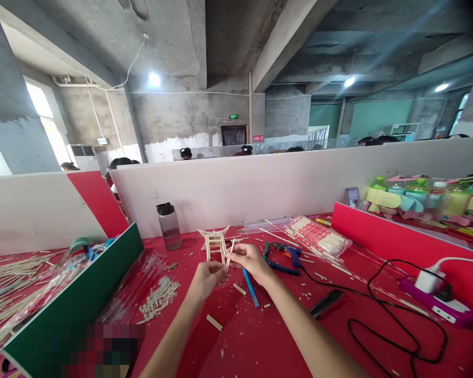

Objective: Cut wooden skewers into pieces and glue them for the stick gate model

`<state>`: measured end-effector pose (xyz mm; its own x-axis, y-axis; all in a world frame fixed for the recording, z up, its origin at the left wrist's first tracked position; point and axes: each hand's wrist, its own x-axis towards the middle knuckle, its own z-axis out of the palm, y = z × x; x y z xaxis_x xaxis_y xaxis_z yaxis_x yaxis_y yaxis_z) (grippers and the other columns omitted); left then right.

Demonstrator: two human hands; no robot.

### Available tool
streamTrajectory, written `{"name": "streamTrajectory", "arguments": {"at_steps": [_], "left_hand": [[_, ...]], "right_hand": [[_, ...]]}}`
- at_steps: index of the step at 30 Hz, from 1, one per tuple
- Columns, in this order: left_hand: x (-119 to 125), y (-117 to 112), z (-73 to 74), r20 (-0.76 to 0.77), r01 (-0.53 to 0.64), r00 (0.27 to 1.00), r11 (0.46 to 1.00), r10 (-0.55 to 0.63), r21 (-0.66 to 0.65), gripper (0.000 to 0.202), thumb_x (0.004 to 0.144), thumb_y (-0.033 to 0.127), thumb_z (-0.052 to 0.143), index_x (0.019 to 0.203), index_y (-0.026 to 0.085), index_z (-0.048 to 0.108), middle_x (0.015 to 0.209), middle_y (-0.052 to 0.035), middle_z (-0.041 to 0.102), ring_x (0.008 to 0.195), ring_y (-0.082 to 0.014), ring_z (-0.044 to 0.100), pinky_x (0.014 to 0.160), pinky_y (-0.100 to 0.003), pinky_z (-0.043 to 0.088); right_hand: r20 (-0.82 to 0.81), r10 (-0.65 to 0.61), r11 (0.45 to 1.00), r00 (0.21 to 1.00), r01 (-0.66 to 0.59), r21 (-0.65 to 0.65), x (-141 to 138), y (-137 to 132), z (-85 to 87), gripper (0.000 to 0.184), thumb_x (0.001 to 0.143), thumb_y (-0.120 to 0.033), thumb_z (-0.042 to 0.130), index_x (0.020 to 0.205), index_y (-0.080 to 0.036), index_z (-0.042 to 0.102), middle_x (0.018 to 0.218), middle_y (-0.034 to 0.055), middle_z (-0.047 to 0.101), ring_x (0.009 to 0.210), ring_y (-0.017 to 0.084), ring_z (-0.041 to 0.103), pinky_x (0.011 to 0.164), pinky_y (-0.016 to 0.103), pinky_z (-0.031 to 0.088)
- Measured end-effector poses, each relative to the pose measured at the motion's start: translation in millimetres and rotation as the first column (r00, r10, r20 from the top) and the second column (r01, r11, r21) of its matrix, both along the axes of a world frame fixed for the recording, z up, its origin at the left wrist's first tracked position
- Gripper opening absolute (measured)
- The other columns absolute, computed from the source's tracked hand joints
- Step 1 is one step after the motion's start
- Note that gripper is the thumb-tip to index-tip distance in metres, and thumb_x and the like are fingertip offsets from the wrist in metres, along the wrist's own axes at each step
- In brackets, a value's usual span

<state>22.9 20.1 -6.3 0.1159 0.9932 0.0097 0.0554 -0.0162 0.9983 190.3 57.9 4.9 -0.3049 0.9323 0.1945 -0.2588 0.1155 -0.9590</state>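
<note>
Grip: right hand (249, 257) pinches stick (232, 245) high, left hand (208, 279) pinches its lower end; place: stick above table (246, 344), frame (215, 237) standing just beyond, nearer far edge; handling: best with light, even pressure

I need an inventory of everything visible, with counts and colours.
Stick frame: 1, pale, beyond hands
Held stick: 1, pale, in hands
Offcuts: many, pale, left of hands
Rod: 1, blue, between forearms
Glue gun: 1, blue, right of hands
Pliers: 1, bluish, beside glue gun
Slim tool: 1, black, right
Stick packet: 1, pale, right rear
Power strip: 1, purple, far right
Drinking bottle: 1, clear, left rear
Decorated bottles: several, multicoloured, far right
Loose sticks: many, pale, far left
Dividers: 2, green left, red right
Partition panels: several, white, rear
Heads: several, mostly dark-haired, beyond partition
Lights: 3, white, ceiling
Tabletop: 1, red, below hands
Left hand: 1, bare, at stick's lower end
Right hand: 1, bare, pinching stick
</note>
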Motion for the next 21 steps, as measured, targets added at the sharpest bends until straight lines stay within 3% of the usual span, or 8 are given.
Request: {"name": "streamTrajectory", "arguments": {"at_steps": [12,21], "left_hand": [[1.0,2.1,-4.8,-0.045,0.031,0.998,0.998,-0.034,-0.062,0.041,0.062,0.049,0.081,0.079,0.015,0.065,0.066,-0.0045,0.073,0.062,-0.0178,0.070,0.060,-0.026,0.052],[0.7,0.0,-4.1,-0.064,0.036,0.997,0.998,-0.040,-0.059,0.043,0.062,0.053,0.079,0.075,0.015,0.063,0.065,-0.0043,0.072,0.061,-0.0168,0.069,0.059,-0.025,0.051]], "right_hand": [[0.061,-0.012,0.999,0.998,0.010,0.033,2.0,3.9,-0.4,0.039,0.055,-0.043,0.087,0.081,-0.018,0.074,0.073,0.0011,0.069,0.073,0.019,0.066,0.073,0.035,0.056],[0.094,-0.004,0.999,0.996,-0.001,0.053,1.0,1.5,-0.2,0.037,0.057,-0.043,0.086,0.081,-0.018,0.074,0.072,0.0011,0.069,0.071,0.019,0.066,0.072,0.035,0.056]]}}
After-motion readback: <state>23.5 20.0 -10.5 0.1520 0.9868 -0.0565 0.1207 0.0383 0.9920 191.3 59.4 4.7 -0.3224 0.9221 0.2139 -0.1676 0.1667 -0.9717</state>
